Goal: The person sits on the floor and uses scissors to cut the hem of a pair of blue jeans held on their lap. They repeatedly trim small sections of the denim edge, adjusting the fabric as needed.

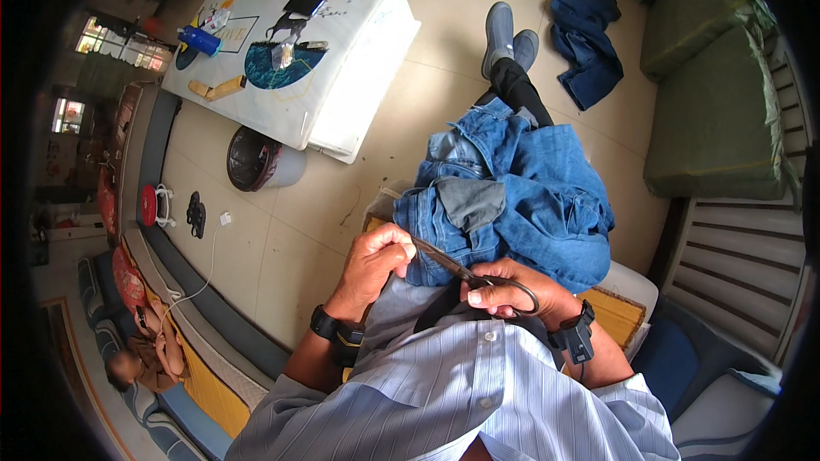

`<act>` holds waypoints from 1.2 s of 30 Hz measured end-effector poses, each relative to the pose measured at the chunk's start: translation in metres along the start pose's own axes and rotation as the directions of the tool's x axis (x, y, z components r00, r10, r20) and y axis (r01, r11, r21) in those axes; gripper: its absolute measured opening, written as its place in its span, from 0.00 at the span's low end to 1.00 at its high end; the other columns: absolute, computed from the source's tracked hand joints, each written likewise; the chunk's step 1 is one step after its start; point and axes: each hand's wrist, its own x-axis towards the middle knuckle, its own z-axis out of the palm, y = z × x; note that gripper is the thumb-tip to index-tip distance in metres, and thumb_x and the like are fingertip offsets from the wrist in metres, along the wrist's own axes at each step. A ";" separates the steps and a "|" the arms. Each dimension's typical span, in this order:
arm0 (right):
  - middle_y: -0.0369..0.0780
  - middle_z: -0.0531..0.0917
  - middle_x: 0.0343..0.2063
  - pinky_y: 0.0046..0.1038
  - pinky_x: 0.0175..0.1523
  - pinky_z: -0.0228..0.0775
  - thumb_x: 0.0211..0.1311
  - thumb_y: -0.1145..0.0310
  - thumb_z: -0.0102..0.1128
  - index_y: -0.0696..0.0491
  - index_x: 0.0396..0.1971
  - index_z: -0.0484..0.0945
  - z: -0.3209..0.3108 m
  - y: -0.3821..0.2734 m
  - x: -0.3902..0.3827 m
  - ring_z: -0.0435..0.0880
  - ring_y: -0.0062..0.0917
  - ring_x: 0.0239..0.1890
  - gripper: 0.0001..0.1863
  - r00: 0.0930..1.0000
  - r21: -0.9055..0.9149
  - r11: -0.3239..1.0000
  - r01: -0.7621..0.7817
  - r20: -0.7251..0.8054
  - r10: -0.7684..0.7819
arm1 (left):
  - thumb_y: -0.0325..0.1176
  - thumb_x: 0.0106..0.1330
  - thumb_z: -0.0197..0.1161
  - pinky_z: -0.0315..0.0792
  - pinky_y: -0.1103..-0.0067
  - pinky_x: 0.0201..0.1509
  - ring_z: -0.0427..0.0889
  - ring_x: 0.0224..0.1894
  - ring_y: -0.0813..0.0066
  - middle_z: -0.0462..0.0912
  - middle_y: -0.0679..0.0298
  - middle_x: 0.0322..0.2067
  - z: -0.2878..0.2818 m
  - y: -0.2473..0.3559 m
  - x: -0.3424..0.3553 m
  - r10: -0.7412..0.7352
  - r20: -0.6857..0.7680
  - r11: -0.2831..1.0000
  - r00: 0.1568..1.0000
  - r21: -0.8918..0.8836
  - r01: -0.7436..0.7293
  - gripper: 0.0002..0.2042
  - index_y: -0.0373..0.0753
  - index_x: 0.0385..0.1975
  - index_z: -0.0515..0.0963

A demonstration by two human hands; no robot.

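Dark metal scissors (444, 259) are held in my right hand (504, 287), with the fingers wrapped around the looped handles. Their blades point up and left, and the tips come close to my left hand (376, 258). That hand is closed, its fingers pinched together; whatever they hold is too small or hidden to make out. Blue denim jeans (555, 196) lie bunched across my lap, just beyond both hands. A grey cloth piece like a pocket lining (474, 202) shows on top of the denim.
Another dark blue pair of jeans (585, 38) lies on the floor at the far right. A white table (367, 77) with small items stands far left, a lined waste bin (286, 166) beside it. A person (154, 358) reclines on a sofa at left. A green-covered seat (709, 137) is at right.
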 end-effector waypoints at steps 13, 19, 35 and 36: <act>0.25 0.75 0.22 0.16 0.27 0.59 0.68 0.51 0.73 0.56 0.43 0.84 0.003 -0.003 -0.002 0.68 0.09 0.21 0.21 0.999 -0.044 0.998 0.044 0.005 -0.043 | 0.25 0.69 0.63 0.71 0.81 0.33 0.76 0.26 0.82 0.80 0.67 0.28 0.000 -0.004 -0.003 0.010 0.000 0.996 1.000 -0.093 -0.010 0.03 0.35 0.32 0.80; 0.25 0.74 0.21 0.17 0.26 0.58 0.68 0.51 0.73 0.55 0.41 0.84 0.003 0.000 -0.002 0.68 0.09 0.21 0.21 0.998 -0.051 0.997 0.056 0.005 -0.056 | 0.25 0.70 0.64 0.72 0.80 0.33 0.77 0.25 0.79 0.79 0.65 0.29 -0.003 -0.008 -0.004 0.022 0.003 0.992 1.000 -0.122 -0.022 0.04 0.35 0.32 0.79; 0.31 0.78 0.25 0.18 0.29 0.64 0.69 0.52 0.71 0.59 0.48 0.82 -0.006 0.006 -0.014 0.72 0.12 0.21 0.23 0.991 0.092 0.987 0.128 -0.039 -0.125 | 0.43 0.76 0.67 0.68 0.83 0.23 0.73 0.20 0.82 0.77 0.70 0.23 -0.029 -0.008 0.001 -0.163 -0.453 0.972 0.876 -0.228 0.063 0.13 0.41 0.34 0.78; 0.31 0.78 0.25 0.19 0.30 0.64 0.69 0.52 0.71 0.58 0.48 0.82 -0.006 0.005 -0.016 0.72 0.12 0.22 0.23 0.993 0.060 0.992 0.110 -0.040 -0.108 | 0.43 0.76 0.68 0.68 0.83 0.23 0.73 0.20 0.83 0.77 0.70 0.24 -0.023 -0.008 -0.002 -0.156 -0.373 0.977 0.915 -0.192 0.088 0.13 0.41 0.35 0.78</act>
